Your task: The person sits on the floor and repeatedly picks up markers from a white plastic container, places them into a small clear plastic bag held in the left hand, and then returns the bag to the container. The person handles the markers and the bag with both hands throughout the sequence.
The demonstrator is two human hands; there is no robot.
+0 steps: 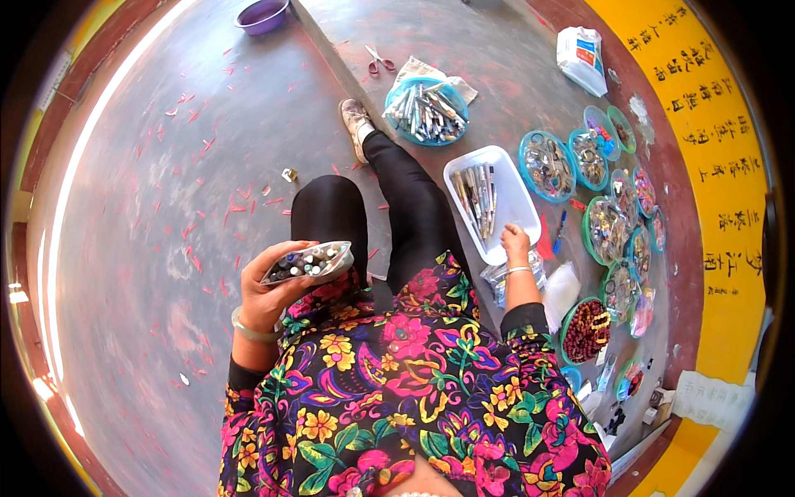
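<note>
My left hand (pixel 272 286) is wrapped round a clear plastic bag of pens (pixel 310 264), held near my bent knee with the dark and white pen ends showing at its opening. On my right, a white tray (pixel 517 184) lies on the floor with a row of pens (pixel 476 201) along its left side. Over the tray's near end, my right hand (pixel 515 241) has its fingers curled together; whatever they may hold is too small to tell. Just below that hand lies a clear plastic packet (pixel 497 277). Beyond the tray, a blue basket (pixel 460 101) holds a heap of pens (pixel 426 113).
Red-handled scissors (pixel 375 66) lie beyond my outstretched foot. Several round baskets of small goods, including a blue one (pixel 546 166) and one of dark red pieces (pixel 585 330), crowd the right side. A purple basin (pixel 262 16) stands far left. Red scraps litter the floor.
</note>
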